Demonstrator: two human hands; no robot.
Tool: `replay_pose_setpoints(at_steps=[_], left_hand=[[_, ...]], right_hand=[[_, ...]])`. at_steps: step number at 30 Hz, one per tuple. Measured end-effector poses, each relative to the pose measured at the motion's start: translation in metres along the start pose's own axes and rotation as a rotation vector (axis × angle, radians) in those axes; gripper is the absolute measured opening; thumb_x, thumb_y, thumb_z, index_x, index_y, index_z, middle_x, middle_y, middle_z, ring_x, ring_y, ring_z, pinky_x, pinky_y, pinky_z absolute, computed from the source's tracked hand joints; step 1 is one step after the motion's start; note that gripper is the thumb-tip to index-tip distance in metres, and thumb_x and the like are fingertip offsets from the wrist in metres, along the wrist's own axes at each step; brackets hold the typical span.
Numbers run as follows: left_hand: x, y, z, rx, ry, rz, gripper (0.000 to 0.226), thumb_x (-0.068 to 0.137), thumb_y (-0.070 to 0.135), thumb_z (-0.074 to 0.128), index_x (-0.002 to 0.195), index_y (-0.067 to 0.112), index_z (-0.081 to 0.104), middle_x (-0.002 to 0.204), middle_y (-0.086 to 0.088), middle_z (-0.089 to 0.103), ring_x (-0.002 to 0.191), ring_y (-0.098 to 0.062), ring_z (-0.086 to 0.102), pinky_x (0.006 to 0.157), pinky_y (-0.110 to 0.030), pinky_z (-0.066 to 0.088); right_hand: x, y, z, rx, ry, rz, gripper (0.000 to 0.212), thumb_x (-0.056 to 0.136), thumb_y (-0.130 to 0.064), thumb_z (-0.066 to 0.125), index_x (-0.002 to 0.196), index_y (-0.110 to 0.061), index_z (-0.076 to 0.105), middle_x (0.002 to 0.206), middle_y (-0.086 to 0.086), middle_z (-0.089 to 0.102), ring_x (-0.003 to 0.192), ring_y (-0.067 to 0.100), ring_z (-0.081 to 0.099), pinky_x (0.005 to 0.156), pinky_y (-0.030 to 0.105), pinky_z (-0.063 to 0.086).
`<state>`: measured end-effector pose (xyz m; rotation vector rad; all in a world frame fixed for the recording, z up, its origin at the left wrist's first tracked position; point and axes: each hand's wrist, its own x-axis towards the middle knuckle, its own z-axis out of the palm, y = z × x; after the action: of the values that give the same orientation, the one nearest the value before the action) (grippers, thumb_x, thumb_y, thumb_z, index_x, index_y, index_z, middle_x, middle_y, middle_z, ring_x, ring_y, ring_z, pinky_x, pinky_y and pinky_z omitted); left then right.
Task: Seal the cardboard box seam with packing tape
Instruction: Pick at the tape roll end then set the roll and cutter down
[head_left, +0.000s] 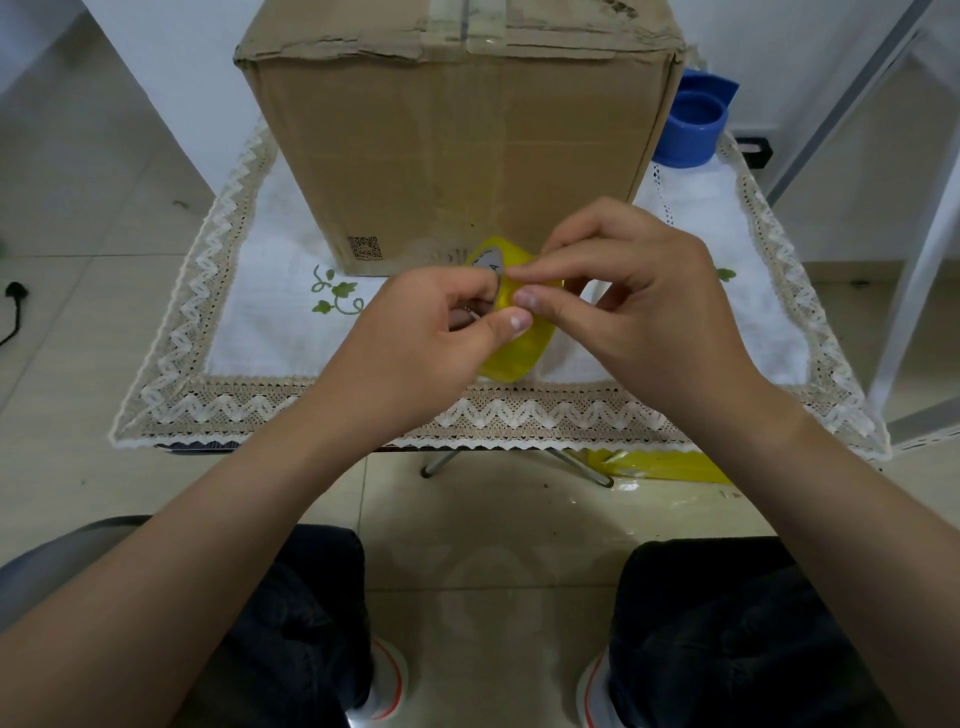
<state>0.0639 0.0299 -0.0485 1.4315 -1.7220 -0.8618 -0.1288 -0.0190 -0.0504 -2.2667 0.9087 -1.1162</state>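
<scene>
While two hands (415, 332) (639, 306) hold one tape roll (519, 343), one box (457, 135) stands.

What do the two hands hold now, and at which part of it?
Both hold the yellow tape roll. The left hand grips its side and core; the right hand pinches the outer band with its fingertips.

Home – lace tablecloth (498, 410) (tiled floor (78, 197))

Bare forearms (208, 519); dark trousers (727, 623)
</scene>
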Motion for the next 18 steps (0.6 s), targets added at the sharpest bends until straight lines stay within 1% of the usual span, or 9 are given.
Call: replay_pose_setpoints(at_steps=[1, 3, 4, 5, 7, 9, 12, 14, 18], left_hand=[[0.000, 0.000, 0.000, -0.008, 0.000, 0.005, 0.028, 0.091, 0.034, 0.061, 0.086, 0.008, 0.071, 0.072, -0.021, 0.061, 0.063, -0.036, 0.055, 0.058, -0.033, 0.041], [0.000, 0.000, 0.000, -0.013, -0.006, 0.007, 0.031, 0.091, 0.035, 0.061, 0.092, 0.007, 0.073, 0.083, -0.027, 0.066, 0.075, -0.043, 0.064, 0.065, -0.049, 0.054], [0.000, 0.000, 0.000, -0.008, -0.008, 0.004, 0.033, 0.091, 0.036, 0.061, 0.094, 0.006, 0.074, 0.087, -0.029, 0.068, 0.081, -0.045, 0.066, 0.070, -0.057, 0.056], [0.001, -0.001, 0.000, -0.001, -0.006, 0.000, 0.035, 0.091, 0.038, 0.061, 0.096, 0.006, 0.074, 0.089, -0.029, 0.069, 0.084, -0.046, 0.067, 0.074, -0.061, 0.055], [0.002, -0.002, -0.002, 0.022, 0.001, 0.005, 0.037, 0.091, 0.039, 0.061, 0.097, 0.005, 0.074, 0.089, -0.027, 0.070, 0.084, -0.043, 0.067, 0.074, -0.060, 0.055], [0.002, -0.002, -0.002, 0.073, 0.011, 0.036, 0.040, 0.090, 0.041, 0.060, 0.096, 0.003, 0.073, 0.085, -0.026, 0.070, 0.080, -0.041, 0.066, 0.071, -0.055, 0.054], [0.000, -0.002, 0.000, 0.166, 0.014, 0.075, 0.045, 0.090, 0.044, 0.059, 0.094, 0.002, 0.072, 0.073, -0.024, 0.064, 0.071, -0.040, 0.056, 0.062, -0.044, 0.045], [0.000, -0.002, 0.001, 0.214, 0.007, 0.085, 0.044, 0.089, 0.045, 0.059, 0.092, 0.003, 0.072, 0.067, -0.022, 0.060, 0.067, -0.038, 0.052, 0.061, -0.044, 0.041], [0.000, -0.003, 0.002, 0.297, 0.002, 0.114, 0.046, 0.089, 0.047, 0.057, 0.090, 0.003, 0.072, 0.063, -0.019, 0.060, 0.062, -0.033, 0.051, 0.059, -0.040, 0.039]], right_hand=[[0.000, 0.000, -0.002, 0.001, -0.012, 0.006, 0.009, 0.091, -0.017, 0.081, 0.100, -0.018, 0.082, 0.096, 0.006, 0.069, 0.077, 0.011, 0.062, 0.064, 0.005, 0.039], [0.001, 0.000, -0.006, -0.003, -0.048, 0.020, 0.004, 0.091, -0.017, 0.081, 0.095, -0.019, 0.081, 0.096, 0.004, 0.069, 0.076, 0.013, 0.063, 0.064, 0.006, 0.040], [0.001, 0.000, -0.008, -0.005, -0.062, 0.027, 0.002, 0.091, -0.017, 0.081, 0.093, -0.018, 0.081, 0.097, 0.003, 0.070, 0.076, 0.013, 0.063, 0.064, 0.006, 0.041], [0.001, 0.001, -0.010, -0.008, -0.065, 0.036, 0.003, 0.091, -0.017, 0.081, 0.093, -0.017, 0.081, 0.097, 0.002, 0.071, 0.075, 0.011, 0.063, 0.065, 0.006, 0.041], [0.002, 0.003, -0.012, -0.032, -0.037, 0.058, 0.009, 0.091, -0.019, 0.081, 0.100, -0.017, 0.081, 0.096, -0.001, 0.074, 0.073, 0.011, 0.063, 0.065, 0.005, 0.041], [0.002, 0.005, -0.013, -0.060, -0.026, 0.057, 0.014, 0.091, -0.020, 0.081, 0.105, -0.020, 0.081, 0.094, -0.004, 0.074, 0.073, 0.010, 0.063, 0.065, 0.005, 0.041], [0.002, 0.006, -0.011, -0.069, -0.058, 0.043, 0.010, 0.092, -0.018, 0.081, 0.101, -0.018, 0.082, 0.092, -0.006, 0.073, 0.075, 0.005, 0.064, 0.065, 0.005, 0.042], [0.002, 0.008, -0.011, -0.077, -0.075, 0.054, 0.008, 0.091, -0.019, 0.081, 0.099, -0.018, 0.083, 0.092, -0.006, 0.074, 0.074, 0.009, 0.066, 0.066, 0.006, 0.043], [0.002, 0.008, -0.012, -0.101, -0.103, 0.031, 0.004, 0.092, -0.018, 0.080, 0.094, -0.017, 0.083, 0.090, -0.005, 0.075, 0.070, 0.012, 0.066, 0.064, 0.010, 0.045]])
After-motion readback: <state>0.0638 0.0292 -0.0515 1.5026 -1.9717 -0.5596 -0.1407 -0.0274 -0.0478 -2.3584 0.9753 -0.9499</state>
